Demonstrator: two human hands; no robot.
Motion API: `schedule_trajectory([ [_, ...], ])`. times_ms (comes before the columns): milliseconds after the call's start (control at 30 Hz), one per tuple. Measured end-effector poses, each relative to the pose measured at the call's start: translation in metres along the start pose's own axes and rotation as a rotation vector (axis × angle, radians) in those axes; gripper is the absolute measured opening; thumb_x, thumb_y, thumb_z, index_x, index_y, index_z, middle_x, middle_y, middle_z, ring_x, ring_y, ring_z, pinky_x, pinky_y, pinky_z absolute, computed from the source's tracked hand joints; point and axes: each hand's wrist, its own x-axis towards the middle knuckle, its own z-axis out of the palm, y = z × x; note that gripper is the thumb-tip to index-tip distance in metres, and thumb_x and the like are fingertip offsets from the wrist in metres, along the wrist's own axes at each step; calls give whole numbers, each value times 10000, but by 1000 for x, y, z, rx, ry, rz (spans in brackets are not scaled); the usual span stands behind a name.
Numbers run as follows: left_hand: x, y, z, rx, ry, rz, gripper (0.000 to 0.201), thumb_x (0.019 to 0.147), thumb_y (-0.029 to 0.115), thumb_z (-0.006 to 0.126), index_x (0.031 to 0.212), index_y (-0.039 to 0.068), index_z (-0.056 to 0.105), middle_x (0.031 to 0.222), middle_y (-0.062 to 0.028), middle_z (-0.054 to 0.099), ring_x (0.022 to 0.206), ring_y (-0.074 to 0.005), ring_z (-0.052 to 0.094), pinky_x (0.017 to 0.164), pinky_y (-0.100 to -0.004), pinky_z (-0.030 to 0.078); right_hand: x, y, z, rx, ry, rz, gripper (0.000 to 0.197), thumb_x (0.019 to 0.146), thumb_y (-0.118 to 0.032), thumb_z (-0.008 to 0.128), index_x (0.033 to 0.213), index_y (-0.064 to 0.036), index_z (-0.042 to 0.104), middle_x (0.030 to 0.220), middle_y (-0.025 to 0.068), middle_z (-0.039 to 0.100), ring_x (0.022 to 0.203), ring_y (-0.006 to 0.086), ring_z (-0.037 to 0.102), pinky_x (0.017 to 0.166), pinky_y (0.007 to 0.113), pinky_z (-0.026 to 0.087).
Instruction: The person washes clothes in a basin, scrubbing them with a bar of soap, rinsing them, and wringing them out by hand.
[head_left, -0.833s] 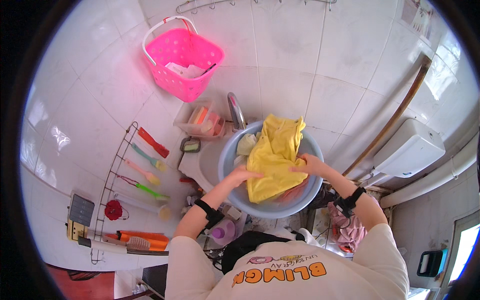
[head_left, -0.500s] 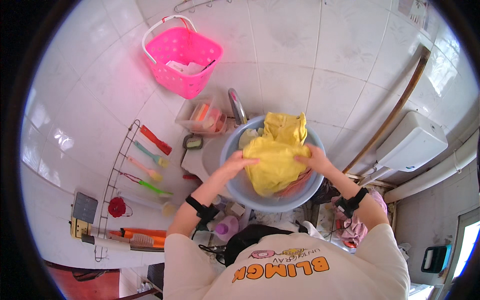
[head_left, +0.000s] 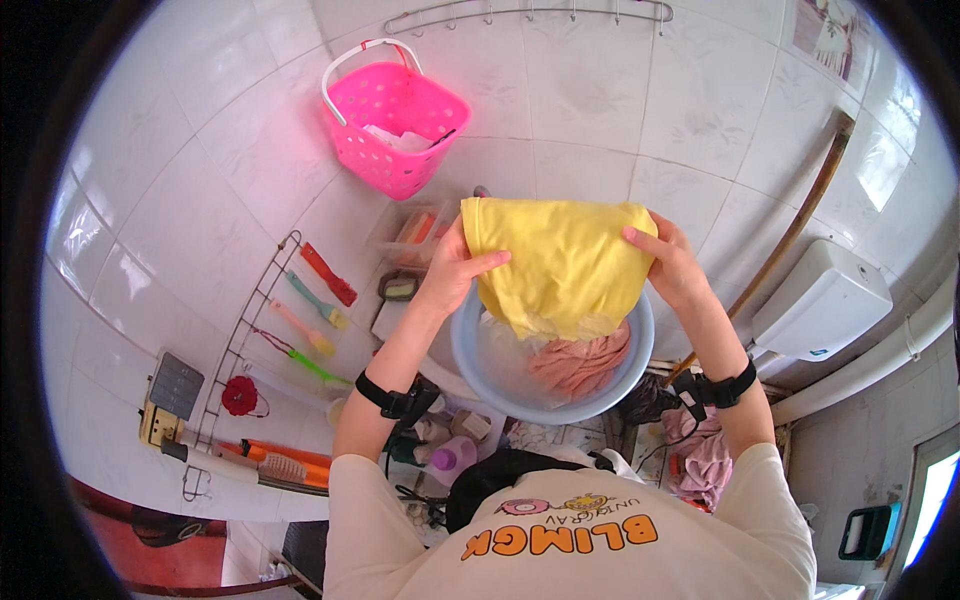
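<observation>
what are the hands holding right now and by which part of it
A yellow cloth, by its opposite side edges: the left hand grips its left edge, the right hand its right.

Daylight filled the room brightly, and the pane (head_left: 928,500) at my lower right burned out to white with a bluish fringe. Hard glare sat on the wall tiles (head_left: 890,160) far right and far left. My 2 hands, left hand (head_left: 455,268) and right hand (head_left: 675,262), came out clear, with soft shading in the folds of the yellow cloth (head_left: 565,265). The pink basket (head_left: 395,130) looked oversaturated. Shadow dulled the floor (head_left: 585,435) below. Tile lines bowed toward a black, curved rim.
</observation>
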Motion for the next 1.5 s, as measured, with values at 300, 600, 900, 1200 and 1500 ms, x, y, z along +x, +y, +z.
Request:
schedule_trajectory([
  [300,-11,-119,-41,347,-136,-343,722,685,62,727,1278,45,316,1155,-42,489,1044,-145,496,872,-296,423,60,135,-77,45,95,283,414,771,-134,659,1091,75,498,1050,128,578,912,196,576,800,282,462],
  [600,-24,-163,-39,264,256,-787,449,690,179,729,1063,2,553,972,-50,606,917,-167,582,797,-283,452,26,186,-87,-153,-54,534,451,801,-270,637,1125,17,511,1040,116,585,930,186,575,741,317,491],
  [900,-8,-145,-20,-472,120,-622,393,767,138,539,1133,19,461,1060,-92,553,993,-226,539,886,-352,424,27,116,-52,79,214,654,385,802,-212,596,1105,3,497,1012,116,585,900,228,590,740,329,500],
  [1200,-20,-176,-14,-533,320,-618,361,778,126,524,1121,31,465,1079,-82,548,999,-223,534,890,-358,422,-2,153,-73,439,118,810,567,821,-387,573,1258,-71,397,1261,93,450,1141,252,450,955,413,378],
  [1500,-28,-159,-5,126,29,-676,431,727,104,682,1106,-6,510,1032,-80,589,929,-184,576,801,-296,468,-2,185,-78,-166,-80,635,469,810,-269,616,1181,-19,475,1138,90,549,1009,238,550,852,377,448],
])
